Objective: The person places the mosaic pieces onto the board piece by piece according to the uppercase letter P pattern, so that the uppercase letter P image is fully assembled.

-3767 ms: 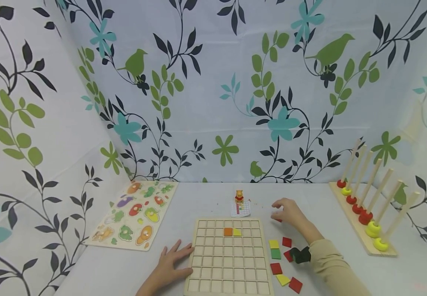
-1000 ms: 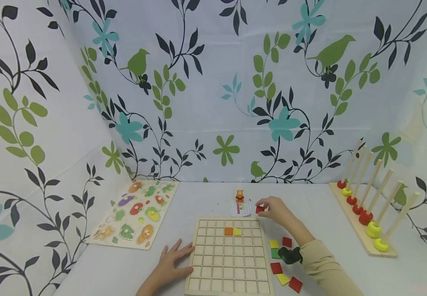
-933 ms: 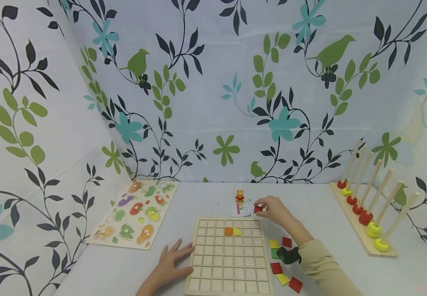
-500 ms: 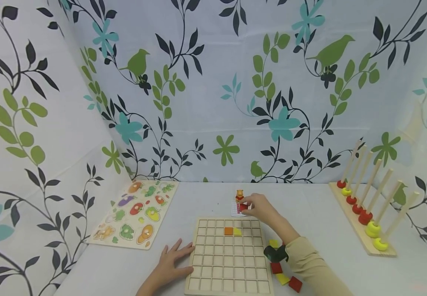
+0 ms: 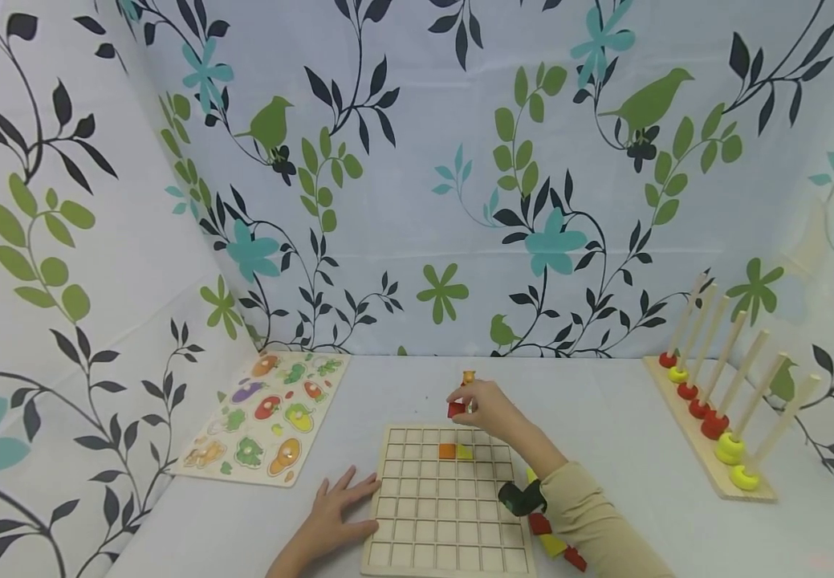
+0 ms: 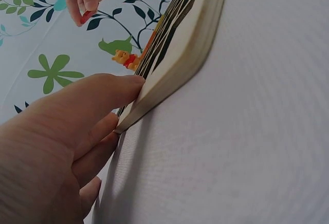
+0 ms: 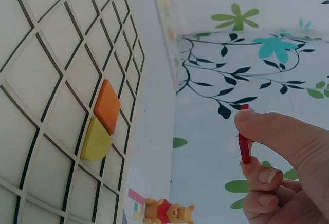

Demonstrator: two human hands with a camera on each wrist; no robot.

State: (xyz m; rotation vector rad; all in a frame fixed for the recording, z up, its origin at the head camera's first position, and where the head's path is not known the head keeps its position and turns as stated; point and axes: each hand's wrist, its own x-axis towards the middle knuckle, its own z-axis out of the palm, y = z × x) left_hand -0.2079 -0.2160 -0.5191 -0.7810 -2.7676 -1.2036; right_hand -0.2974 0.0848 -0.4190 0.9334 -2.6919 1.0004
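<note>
My right hand (image 5: 492,411) pinches a red square tile (image 5: 456,409) between thumb and fingers, held up beyond the far edge of the wooden grid board (image 5: 445,571). In the right wrist view the tile (image 7: 245,144) appears nearly edge-on. Spread fingers of my left hand (image 5: 330,514) touch the board's left edge; the left wrist view has the thumb on its rim. An orange square (image 5: 447,451) and a yellow rounded tile (image 5: 464,452) lie side by side in its cells. Behind my right hand stands a small bear figure (image 5: 469,376), partly hidden, with a printed card (image 7: 134,199) beside it.
Red tiles (image 5: 539,523) and a yellow one (image 5: 551,546) lie right of the board, partly covered by the right sleeve and its dark wrist camera (image 5: 521,499). A vegetable puzzle board (image 5: 272,429) lies at left. A peg stand (image 5: 709,429) with rings stands at right.
My right hand took up the red tile on the right side and carried it left, past the card, to in front of the bear figure. My left hand stays put.
</note>
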